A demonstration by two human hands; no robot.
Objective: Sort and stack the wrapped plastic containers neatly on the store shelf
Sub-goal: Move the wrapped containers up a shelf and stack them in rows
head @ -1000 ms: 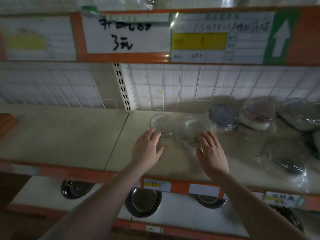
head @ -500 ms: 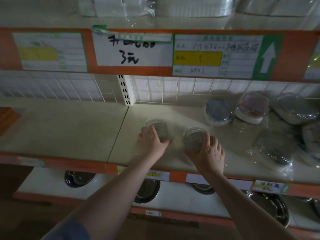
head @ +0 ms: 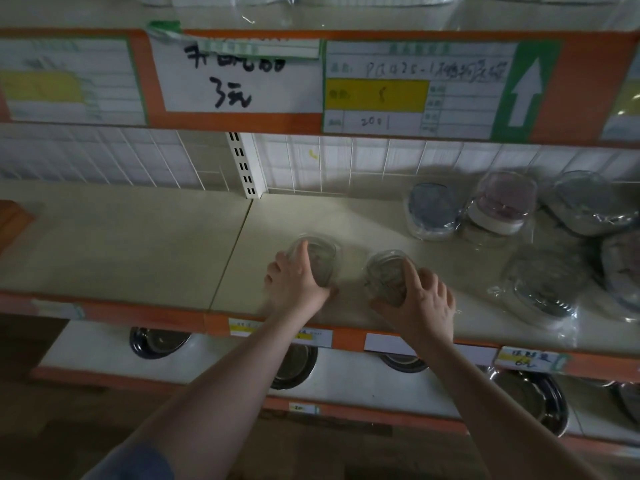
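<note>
Containers, two small clear wrapped plastic tubs: my left hand (head: 298, 278) grips one (head: 317, 258), my right hand (head: 420, 301) the other (head: 386, 277). I judge slick film could slip under my curled fingers, tipping either tub.

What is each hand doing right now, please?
Left hand: grips the left clear container.
Right hand: grips the right clear container.

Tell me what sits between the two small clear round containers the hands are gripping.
Nothing: the head view shows only bare beige shelf between the left container and the right container.
</note>
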